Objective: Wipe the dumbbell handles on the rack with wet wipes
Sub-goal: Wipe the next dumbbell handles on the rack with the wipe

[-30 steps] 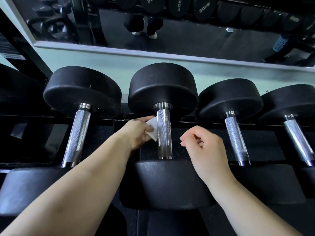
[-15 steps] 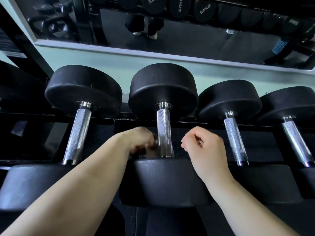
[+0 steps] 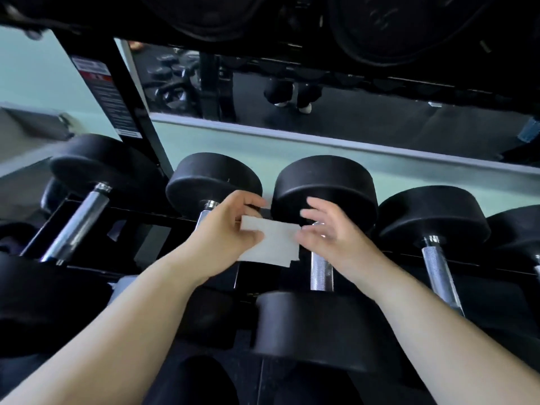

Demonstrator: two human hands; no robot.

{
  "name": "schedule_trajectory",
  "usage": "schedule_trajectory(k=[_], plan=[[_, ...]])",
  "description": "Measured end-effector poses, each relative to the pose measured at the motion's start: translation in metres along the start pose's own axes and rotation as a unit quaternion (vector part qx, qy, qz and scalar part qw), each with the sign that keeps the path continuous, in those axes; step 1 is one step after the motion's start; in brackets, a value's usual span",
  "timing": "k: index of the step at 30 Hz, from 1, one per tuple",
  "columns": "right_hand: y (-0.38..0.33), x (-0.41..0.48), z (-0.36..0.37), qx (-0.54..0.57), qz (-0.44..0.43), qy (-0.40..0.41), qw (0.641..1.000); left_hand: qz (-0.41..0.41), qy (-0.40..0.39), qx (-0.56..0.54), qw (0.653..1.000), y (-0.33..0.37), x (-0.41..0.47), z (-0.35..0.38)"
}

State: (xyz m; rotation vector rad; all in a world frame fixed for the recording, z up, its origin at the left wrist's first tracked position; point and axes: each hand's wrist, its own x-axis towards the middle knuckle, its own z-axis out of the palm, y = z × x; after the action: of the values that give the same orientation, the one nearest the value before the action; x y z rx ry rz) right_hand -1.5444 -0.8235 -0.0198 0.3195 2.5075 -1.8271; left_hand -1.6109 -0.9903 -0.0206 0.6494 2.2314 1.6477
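Dumbbells [image 3: 324, 185] on black rack [image 3: 125, 80], mirror [image 3: 365, 112] behind, wipe [image 3: 271, 244] in left hand [image 3: 225, 229]

Quick count on the lower shelf: five dumbbells, that's the far-left one [image 3: 87, 168], the second [image 3: 204, 176], the middle one [image 3: 324, 185], the fourth [image 3: 432, 214] and a fifth [image 3: 517, 226] cut off at the right edge. Four chrome handles [image 3: 321, 270] are easy to spot, the fifth is barely a sliver. Then one white wipe [image 3: 271, 244], two hands (left hand [image 3: 228, 229], right hand [image 3: 336, 232]) and one mirror [image 3: 380, 118] behind.
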Motion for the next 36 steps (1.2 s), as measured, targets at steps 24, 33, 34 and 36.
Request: schedule_trajectory(k=[24,33,34,36], plan=[[0.01,0.124,0.128,-0.439,-0.272,-0.115,0.849,0.035,0.32,0.21,0.923,-0.068,-0.069,-0.04],[0.011,0.112,0.128,-0.418,-0.313,-0.227,0.822,0.021,0.314,0.219,0.924,-0.069,-0.068,-0.039],[0.01,0.125,0.126,-0.425,-0.308,-0.179,0.832,0.023,0.315,0.216,0.924,-0.069,-0.068,-0.039],[0.012,0.14,0.123,-0.449,-0.302,-0.106,0.834,0.026,0.316,0.212,0.924,-0.067,-0.067,-0.039]])
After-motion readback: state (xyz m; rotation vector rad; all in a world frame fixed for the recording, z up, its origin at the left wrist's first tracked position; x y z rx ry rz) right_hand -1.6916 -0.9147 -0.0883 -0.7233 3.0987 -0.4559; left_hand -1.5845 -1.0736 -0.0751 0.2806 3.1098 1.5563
